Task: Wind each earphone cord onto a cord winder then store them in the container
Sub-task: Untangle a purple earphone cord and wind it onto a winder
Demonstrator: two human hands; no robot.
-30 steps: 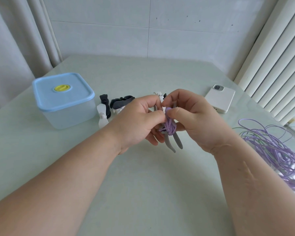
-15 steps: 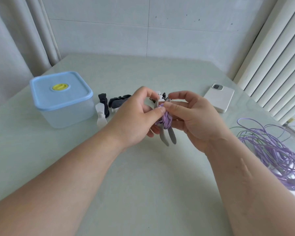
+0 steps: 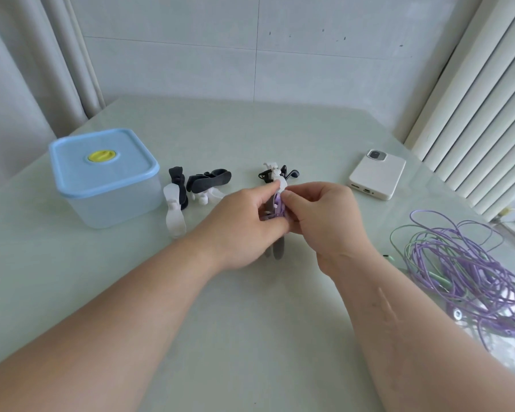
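- The left hand [image 3: 244,224] and right hand [image 3: 318,221] meet over the middle of the tabletop [image 3: 250,337]. Both have their fingers curled round a grey cord winder [image 3: 277,248].
- A purple earphone cord [image 3: 278,208] is wrapped round the winder's middle and shows in the gap between the two thumbs.
- The left thumb and forefinger pinch the winder from the left. The right thumb lies against the wound cord from the right.
- The winder's grey tail ends stick out below the hands on the near side, close above the tabletop. Whether they touch it I cannot tell.
- The container [image 3: 116,203] stands at the far left, well apart from the hands. Its blue lid [image 3: 78,150] is on, with a yellow knob [image 3: 100,156] in the middle.
- Between the container and the hands lie spare winders: a white one [image 3: 174,215] nearest, and two black ones [image 3: 208,181] just beyond it.
- Just beyond the hands lies a white winder with a black cord [image 3: 275,173] on it.
- A white phone [image 3: 376,173] lies camera-side up at the far right.
- At the right edge sprawls a loose tangle of purple cords [image 3: 464,272], with a pale green cord [image 3: 399,233] among them.
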